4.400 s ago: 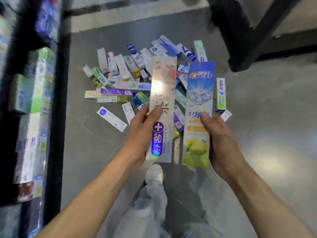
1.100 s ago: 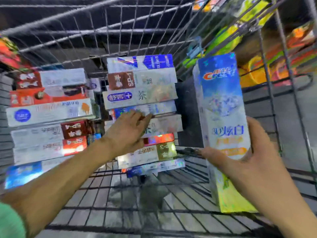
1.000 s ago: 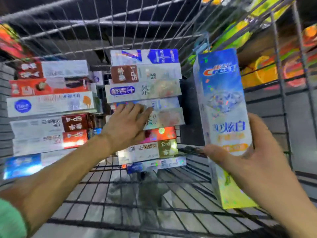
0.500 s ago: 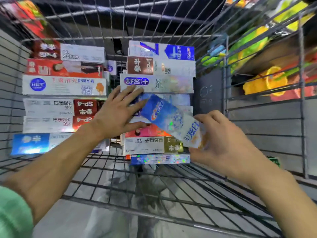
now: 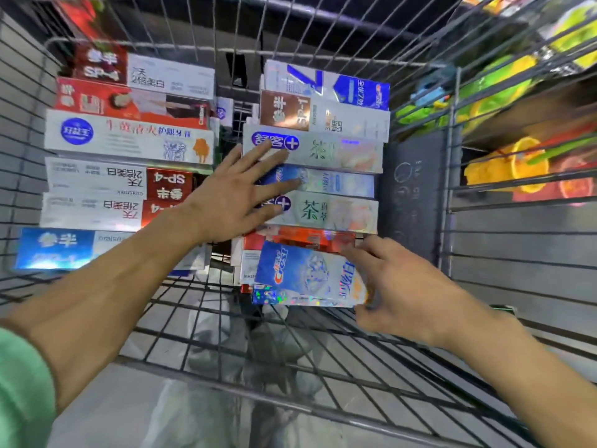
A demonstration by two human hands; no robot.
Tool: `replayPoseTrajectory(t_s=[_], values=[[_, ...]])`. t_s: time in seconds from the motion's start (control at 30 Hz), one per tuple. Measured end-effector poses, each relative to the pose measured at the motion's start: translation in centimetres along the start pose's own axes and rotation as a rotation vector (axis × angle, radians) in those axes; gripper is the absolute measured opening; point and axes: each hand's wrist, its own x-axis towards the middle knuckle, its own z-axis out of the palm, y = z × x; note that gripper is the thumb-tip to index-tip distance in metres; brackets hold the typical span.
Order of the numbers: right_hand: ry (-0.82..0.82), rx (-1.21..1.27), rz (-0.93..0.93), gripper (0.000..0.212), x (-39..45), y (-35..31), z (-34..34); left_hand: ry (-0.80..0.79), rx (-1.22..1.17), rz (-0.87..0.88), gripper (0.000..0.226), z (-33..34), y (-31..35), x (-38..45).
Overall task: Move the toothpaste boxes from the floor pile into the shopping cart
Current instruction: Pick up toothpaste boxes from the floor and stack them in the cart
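Through the wire mesh under you there's a smooth grey floor (image 5: 523, 253), glossy enough to catch pale patches of light down by the near edge. Off to your right sits a shelf (image 5: 529, 101) stacked with bright green, yellow and orange goods (image 5: 507, 169), all smeared by blur so you can't make out what they are. Up ahead and above it's dark, a black band (image 5: 323, 14) crossing the top, with something red and blurred (image 5: 80, 14) in the upper left corner.
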Motion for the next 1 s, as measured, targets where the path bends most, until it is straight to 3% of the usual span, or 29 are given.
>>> replayPoseTrajectory(t_s=[0.27, 0.5, 0.73, 1.0], values=[[0.084, -0.157, -0.095, 0.068, 5.1, -0.3, 1.6, -0.009, -0.004, -0.034, 0.053, -0.3, 0.2, 0.2], [0.127, -0.161, -0.042, 0.062, 5.8, 0.4, 4.5, -0.007, -0.059, -0.062, 0.054, -0.4, 0.6, 0.0], [0.29, -0.329, 0.031, 0.053, 5.6, 1.0, 5.0, -0.003, -0.028, -0.068, 0.055, -0.1, 1.3, -0.3], [0.265, -0.271, 0.086, 0.099, 5.5, 2.4, 4.7, -0.029, 0.032, -0.099, 0.056, 0.2, 2.2, -0.7]])
